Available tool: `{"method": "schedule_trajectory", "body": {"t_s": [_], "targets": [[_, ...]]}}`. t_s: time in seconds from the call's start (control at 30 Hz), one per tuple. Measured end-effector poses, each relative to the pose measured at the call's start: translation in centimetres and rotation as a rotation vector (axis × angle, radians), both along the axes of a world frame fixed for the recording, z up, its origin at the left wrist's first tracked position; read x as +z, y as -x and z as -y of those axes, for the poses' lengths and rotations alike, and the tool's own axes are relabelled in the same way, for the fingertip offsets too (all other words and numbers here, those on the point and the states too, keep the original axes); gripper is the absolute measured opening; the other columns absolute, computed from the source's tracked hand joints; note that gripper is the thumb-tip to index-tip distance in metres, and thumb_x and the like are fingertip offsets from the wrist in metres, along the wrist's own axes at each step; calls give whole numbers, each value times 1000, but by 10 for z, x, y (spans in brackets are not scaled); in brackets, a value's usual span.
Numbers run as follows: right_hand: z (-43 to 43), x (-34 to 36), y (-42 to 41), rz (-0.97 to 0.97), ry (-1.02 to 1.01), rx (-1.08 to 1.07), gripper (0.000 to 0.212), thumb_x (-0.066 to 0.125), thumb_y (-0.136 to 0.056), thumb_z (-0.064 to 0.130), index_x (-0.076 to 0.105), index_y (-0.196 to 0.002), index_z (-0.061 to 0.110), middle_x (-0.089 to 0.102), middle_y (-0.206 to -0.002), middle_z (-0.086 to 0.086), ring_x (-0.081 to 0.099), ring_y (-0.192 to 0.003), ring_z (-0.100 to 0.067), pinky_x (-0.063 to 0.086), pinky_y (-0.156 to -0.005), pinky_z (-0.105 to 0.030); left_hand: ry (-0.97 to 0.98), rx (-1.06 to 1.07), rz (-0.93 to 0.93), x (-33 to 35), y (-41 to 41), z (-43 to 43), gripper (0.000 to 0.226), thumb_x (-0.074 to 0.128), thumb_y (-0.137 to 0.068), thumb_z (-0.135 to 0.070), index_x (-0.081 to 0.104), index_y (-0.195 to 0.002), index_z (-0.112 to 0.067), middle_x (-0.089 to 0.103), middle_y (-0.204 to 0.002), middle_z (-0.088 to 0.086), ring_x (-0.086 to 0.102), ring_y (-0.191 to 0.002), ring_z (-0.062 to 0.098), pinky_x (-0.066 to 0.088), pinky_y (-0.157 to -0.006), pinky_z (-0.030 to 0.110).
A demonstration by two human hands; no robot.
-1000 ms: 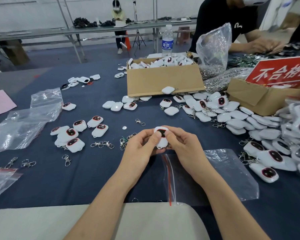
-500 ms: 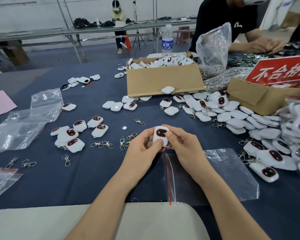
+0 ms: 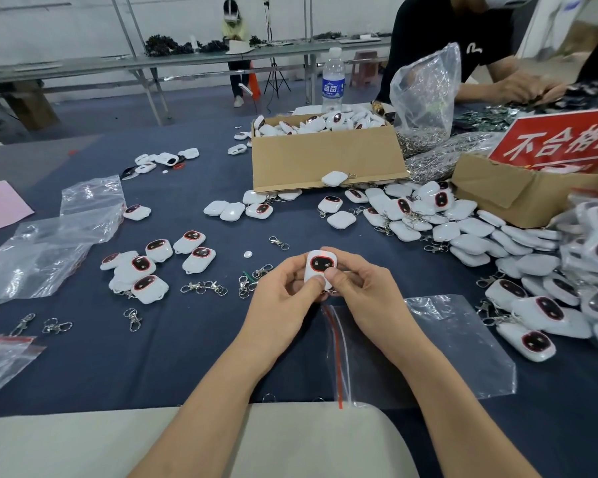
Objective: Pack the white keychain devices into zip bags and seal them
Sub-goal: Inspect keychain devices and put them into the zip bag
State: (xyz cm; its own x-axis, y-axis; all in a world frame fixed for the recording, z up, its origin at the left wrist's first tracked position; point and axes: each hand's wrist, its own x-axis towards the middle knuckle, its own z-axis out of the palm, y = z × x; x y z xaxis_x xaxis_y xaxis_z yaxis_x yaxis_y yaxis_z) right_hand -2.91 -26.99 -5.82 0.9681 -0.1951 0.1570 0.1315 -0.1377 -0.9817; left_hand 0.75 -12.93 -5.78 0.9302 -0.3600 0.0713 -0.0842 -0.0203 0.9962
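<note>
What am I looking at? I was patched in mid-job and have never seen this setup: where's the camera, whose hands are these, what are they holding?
There is no machine: a person works bare-handed, and the one picture comes from a camera worn on their head, looking forward and down. The left hand and right hand together grip one white keychain device, with its dark red-rimmed face up. Beneath the right forearm a clear zip bag with a red seal strip lies flat on the blue table. A heap of devices lies at the right, a cardboard box holds more, and loose metal clasps lie to the left.
</note>
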Motion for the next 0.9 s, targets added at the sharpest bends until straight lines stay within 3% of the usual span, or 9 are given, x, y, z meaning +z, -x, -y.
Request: {"method": "schedule_trajectory", "body": {"t_s": [0.1,0.2,0.33,0.43,0.53,0.6,0.7,0.8,0.9], "targets": [[0,0,1,31,12,42,39,62,-98,4,66,-119,36,69,-122,-1,66,-112,-6,51,-93,-16,23,22,30,0,0,-1,25,62,-98,-3,69,-116,-19,77,-105,-3,72,-100,10,56,-93,24],[0,-1,0,44,38,58,46,64,-95,-3,66,-118,37,68,-122,-3,63,-118,-10,50,-94,-17,45,31,36,0,-1,-3,20,62,-95,4,68,-102,-14,77,-99,-6,70,-92,3,53,-84,17],[1,-1,-1,53,0,72,42,65,-93,-6,68,-119,27,73,-114,5,68,-108,-5,52,-85,-14,76,13,25,0,-1,-2,21,60,-95,7,64,-96,-13,78,-99,-7,71,-95,4,54,-90,19],[1,0,0,55,-19,62,42,63,-93,-8,69,-117,26,74,-106,8,70,-99,-3,52,-81,-13,76,27,29,-1,-1,-2,19,61,-95,5,66,-100,-13,77,-98,-6,70,-93,5,54,-88,20],[1,1,0,63,6,46,44,63,-94,-5,69,-114,34,76,-102,8,71,-89,-4,51,-78,-12,104,45,-2,-1,-2,-1,26,61,-98,-1,64,-120,-15,76,-110,-2,70,-104,9,54,-91,19],[0,1,1,68,-15,45,43,63,-95,-2,68,-114,36,76,-98,11,72,-81,-4,52,-74,-12,137,61,-51,-1,-4,0,35,60,-100,-6,58,-131,-21,77,-111,-2,72,-100,9,57,-88,22],[2,0,-1,54,-49,11,37,59,-98,2,66,-117,33,74,-97,8,71,-77,-5,55,-72,-16,195,114,-101,-1,-6,0,31,58,-102,-10,59,-132,-20,75,-88,-3,65,-77,9,54,-74,22],[4,-1,-2,24,-88,-20,31,57,-101,9,67,-120,31,74,-101,3,70,-80,-9,56,-73,-19,194,116,-137,0,-7,0,28,53,-105,-14,63,-131,-12,71,-85,-2,61,-75,9,52,-71,22],[9,2,-2,13,-76,-47,29,55,-102,12,69,-114,34,76,-98,9,70,-82,-9,55,-73,-19,145,25,-213,11,-9,-8,28,48,-107,-13,71,-121,-18,66,-82,-2,57,-70,11,49,-65,23]]}}
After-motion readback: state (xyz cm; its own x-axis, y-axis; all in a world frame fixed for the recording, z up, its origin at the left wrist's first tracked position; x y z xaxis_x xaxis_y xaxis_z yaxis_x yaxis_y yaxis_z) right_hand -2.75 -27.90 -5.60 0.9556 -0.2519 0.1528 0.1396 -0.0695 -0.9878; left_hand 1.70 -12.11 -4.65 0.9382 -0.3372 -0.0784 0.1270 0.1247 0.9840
